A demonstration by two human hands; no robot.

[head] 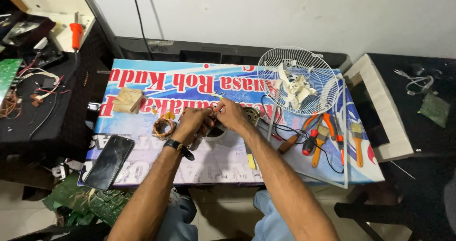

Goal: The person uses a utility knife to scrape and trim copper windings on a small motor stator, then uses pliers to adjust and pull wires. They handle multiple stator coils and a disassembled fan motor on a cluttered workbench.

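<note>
Head view, looking down on a worktop covered by a printed banner. At the far left edge of the scene a black phone lies flat, near you. Further right sits a copper wire coil, just beside your left hand. That hand, with a wristwatch on it, is curled shut around a small motor part in the middle of the worktop. Your right hand meets it from the right, fingers pinched on the same part, so both hands touch and neither is nearer. Exactly how the part lies is hidden by your fingers. Right again stands a white fan guard, then orange-handled tools.
</note>
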